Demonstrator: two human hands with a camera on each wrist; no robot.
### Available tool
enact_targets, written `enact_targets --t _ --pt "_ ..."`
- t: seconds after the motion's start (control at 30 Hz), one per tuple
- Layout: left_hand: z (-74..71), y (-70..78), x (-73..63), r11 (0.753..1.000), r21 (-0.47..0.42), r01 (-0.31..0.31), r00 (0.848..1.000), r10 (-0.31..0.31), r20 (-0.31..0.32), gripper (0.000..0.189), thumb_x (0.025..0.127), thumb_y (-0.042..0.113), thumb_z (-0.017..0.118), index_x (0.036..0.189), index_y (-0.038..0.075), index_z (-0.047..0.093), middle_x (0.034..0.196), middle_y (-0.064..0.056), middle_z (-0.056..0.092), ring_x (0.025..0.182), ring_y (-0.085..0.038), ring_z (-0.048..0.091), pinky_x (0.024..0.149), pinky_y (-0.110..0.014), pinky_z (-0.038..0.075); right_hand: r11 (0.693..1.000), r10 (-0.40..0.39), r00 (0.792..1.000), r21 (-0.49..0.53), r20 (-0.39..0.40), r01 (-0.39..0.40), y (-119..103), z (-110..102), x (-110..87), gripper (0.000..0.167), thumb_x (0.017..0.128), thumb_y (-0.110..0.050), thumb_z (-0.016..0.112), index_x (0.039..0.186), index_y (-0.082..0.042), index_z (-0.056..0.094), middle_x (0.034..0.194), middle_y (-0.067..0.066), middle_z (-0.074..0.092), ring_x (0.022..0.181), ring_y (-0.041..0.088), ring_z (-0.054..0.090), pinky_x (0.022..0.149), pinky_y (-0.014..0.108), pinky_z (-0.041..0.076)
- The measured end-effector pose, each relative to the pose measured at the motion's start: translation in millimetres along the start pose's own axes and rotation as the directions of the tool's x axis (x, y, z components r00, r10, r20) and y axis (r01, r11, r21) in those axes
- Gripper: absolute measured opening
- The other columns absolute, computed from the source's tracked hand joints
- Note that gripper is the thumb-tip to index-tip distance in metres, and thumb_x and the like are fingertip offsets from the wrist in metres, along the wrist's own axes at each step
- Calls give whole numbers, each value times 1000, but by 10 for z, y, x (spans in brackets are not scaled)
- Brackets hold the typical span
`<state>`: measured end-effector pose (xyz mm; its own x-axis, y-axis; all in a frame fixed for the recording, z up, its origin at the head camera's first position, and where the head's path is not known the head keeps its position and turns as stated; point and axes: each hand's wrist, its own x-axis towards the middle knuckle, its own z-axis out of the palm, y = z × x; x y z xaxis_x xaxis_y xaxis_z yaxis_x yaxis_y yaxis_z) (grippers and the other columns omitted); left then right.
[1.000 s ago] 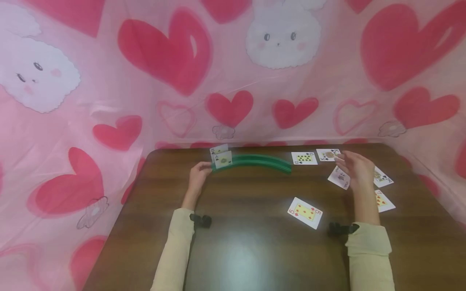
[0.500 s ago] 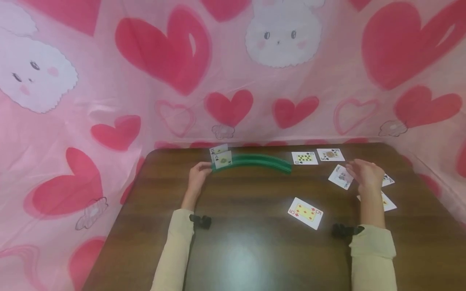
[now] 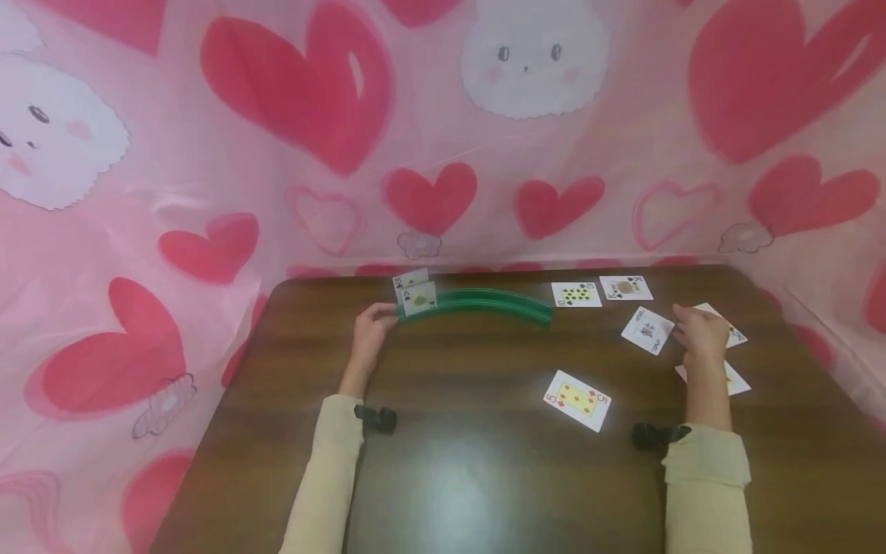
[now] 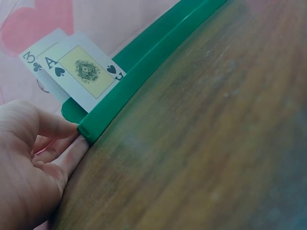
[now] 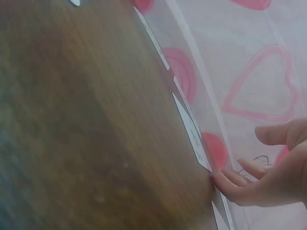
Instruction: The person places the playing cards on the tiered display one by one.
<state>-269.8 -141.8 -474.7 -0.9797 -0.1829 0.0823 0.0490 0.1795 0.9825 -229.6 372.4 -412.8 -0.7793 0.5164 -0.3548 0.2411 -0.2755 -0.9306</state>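
Observation:
A curved green card holder (image 3: 491,302) lies along the back of the table. Upright in its left end stand the ace of spades (image 4: 88,72) and, behind it, the three of clubs (image 4: 36,55). My left hand (image 3: 370,336) pinches that end between fingertips. On the right, my right hand (image 3: 704,337) is over the table with thumb and fingers apart, holding nothing; its fingertips are beside a joker card (image 3: 647,331). Partly covered by the right hand and wrist are a card (image 3: 737,337) and another card (image 3: 739,378) nearer me.
Face up at the back right lie a black ten (image 3: 577,295) and a black king (image 3: 626,288). The five of diamonds (image 3: 577,400) lies nearer the middle of the brown table (image 3: 450,477). A pink heart-patterned cloth (image 3: 429,131) hangs behind the table.
My right hand has moved right, from over the king and joker to the joker's right side, uncovering both. My left hand stays at the holder's end. The head view has shifted slightly.

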Motion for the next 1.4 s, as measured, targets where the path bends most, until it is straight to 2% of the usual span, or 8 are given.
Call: enact_targets --t 0.17,0.3,0.6,0.73,0.83,0.97,1.17,1.4 --pt "-16 15 9 1000 5 21 1000 -21 4 19 83 3 61 101 -1 65 104 -16 61 91 -25 55 80 -36 42 999 -5 1000 -37 9 6 -20 43 4 65 83 -25 66 136 1 37 100 1 50 125 23 38 99 35 31" --pt "-37 15 -8 1000 16 19 1000 -19 -3 19 82 3 62 100 -1 66 104 -16 62 92 -24 55 81 -36 41 998 -19 1000 -62 22 20 2 43 9 70 84 -26 65 139 3 32 99 2 48 124 23 39 99 36 30" --pt "-54 -26 15 1000 19 12 1000 -12 -2 18 82 3 62 100 0 66 104 -15 62 93 -24 54 82 -36 40 968 -109 972 -201 206 151 112 19 108 73 86 -20 63 139 11 23 103 10 53 75 3 61 76 24 47" --pt "-51 -44 19 1000 11 12 1000 -12 0 20 82 4 62 101 0 66 107 -16 61 96 -25 53 83 -36 39 845 -162 956 -465 246 263 144 50 130 72 88 -26 60 138 11 24 125 31 42 96 22 58 88 33 44" --pt "-33 -31 29 1000 2 5 1000 -5 7 21 82 3 62 102 -1 66 106 -17 61 95 -26 54 83 -36 40 668 -184 932 -656 312 351 140 52 124 73 87 -30 59 135 14 25 130 37 34 113 46 41 94 51 34" --pt "3 -22 42 1000 6 4 1000 -4 4 19 81 3 62 99 1 67 102 -15 62 92 -24 55 81 -36 41 507 -198 887 -731 417 457 149 34 102 76 83 -28 65 129 20 27 123 42 34 111 55 34 90 61 29" --pt "43 -21 34 1000 6 2 1000 -3 9 20 80 2 62 99 1 67 102 -15 63 90 -24 56 80 -36 42 429 -210 876 -765 434 481 215 -2 118 76 78 -26 71 125 21 33 115 41 41 101 52 41 85 60 34" --pt "20 20 8 1000 16 16 1000 -16 1 21 80 1 61 100 -1 66 103 -15 62 91 -24 55 81 -36 41 315 -260 833 -772 489 551 255 19 163 63 72 -18 74 113 19 45 99 36 52 89 48 48 78 56 37"
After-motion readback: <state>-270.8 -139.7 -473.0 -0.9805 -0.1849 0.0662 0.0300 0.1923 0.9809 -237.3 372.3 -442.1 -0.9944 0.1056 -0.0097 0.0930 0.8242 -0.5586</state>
